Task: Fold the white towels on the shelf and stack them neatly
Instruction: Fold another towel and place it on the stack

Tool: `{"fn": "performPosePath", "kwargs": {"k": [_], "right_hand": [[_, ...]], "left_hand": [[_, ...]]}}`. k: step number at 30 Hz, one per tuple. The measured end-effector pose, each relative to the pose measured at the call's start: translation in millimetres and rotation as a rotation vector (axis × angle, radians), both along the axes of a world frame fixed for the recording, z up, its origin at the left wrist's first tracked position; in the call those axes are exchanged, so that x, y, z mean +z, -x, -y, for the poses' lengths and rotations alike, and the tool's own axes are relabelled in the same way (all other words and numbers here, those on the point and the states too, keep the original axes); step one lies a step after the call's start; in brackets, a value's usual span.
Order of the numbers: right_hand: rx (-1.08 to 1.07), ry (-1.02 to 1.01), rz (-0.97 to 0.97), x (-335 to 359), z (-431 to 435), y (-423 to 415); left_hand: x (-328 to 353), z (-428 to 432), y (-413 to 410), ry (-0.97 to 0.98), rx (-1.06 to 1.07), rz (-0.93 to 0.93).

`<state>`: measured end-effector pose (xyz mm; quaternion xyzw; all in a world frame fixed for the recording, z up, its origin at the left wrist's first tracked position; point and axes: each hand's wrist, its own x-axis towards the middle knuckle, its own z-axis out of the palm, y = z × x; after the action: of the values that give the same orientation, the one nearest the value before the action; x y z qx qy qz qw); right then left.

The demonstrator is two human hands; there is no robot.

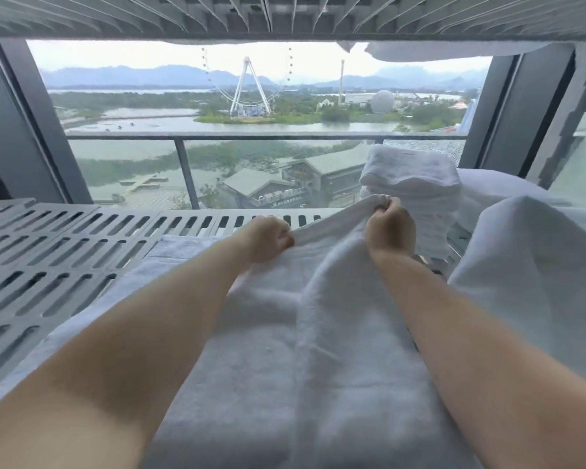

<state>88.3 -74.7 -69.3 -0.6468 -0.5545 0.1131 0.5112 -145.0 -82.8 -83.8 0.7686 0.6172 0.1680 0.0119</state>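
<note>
Landmark: folded stack [416, 184], white towels piled at the back of the slatted shelf [65, 258].
Spread towel: [318, 316] lies on the shelf, left of and in front of the folded stack. It runs toward the viewer under both forearms, with a bunched ridge along its length.
Left hand: [268, 240] left of the folded stack, fingers curled, pinching the far edge of the spread towel low against the shelf.
Right hand: [389, 228] just in front of the folded stack, fingers curled tight on a raised part of the same edge.
Loose towel: [528, 265] heaped unfolded, in front of and right of the folded stack.
Stage, judged: far edge gathered for a fold, with the stack begun and at least two towels left.
Risk, skew: the hands hold the edge close together at unequal heights, so the fold may land crooked with the corners unmatched.
Risk, lump: the ridge may get trapped inside the fold, leaving a piece that sits unevenly on the folded stack.
Risk, knock: the right hand works near the folded stack, and a wide sweep could nudge it over.
Risk, drag: whether the near end overhangs the shelf front cannot be told. If it does, its weight may pull the towel askew.
</note>
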Motion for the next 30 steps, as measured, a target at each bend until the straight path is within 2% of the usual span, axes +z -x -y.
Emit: {"fn": "performPosePath", "kwargs": {"k": [4, 9, 13, 19, 23, 27, 30], "right_hand": [[-0.042, -0.045, 0.023, -11.3, -1.0, 0.9], [-0.067, -0.097, 0.038, -11.1, -2.4, 6.7], [-0.081, -0.141, 0.153, -19.1, -3.0, 9.3], [-0.12, -0.133, 0.292, -27.0, -2.5, 10.7], [-0.111, -0.073, 0.428, -36.5, -4.5, 10.0], [-0.131, -0.048, 0.528, -32.1, -0.9, 7.9], [-0.123, 0.042, 0.434, -22.4, 0.6, 17.8]], "left_hand": [[4.4, 15.6, 44.2, 0.026, 0.078, -0.145], [5.5, 34.0, 75.9, 0.044, 0.181, -0.482], [15.3, 39.1, 88.9, -0.108, 0.224, -0.423], [46.2, 9.5, 110.2, -0.239, 0.173, -0.555], [10.0, -4.5, 113.7, -0.16, 0.253, -0.583], [-18.2, -8.8, 126.9, -0.128, 0.363, -0.423], [-17.6, -4.3, 141.2, -0.133, 0.279, -0.398]]}}
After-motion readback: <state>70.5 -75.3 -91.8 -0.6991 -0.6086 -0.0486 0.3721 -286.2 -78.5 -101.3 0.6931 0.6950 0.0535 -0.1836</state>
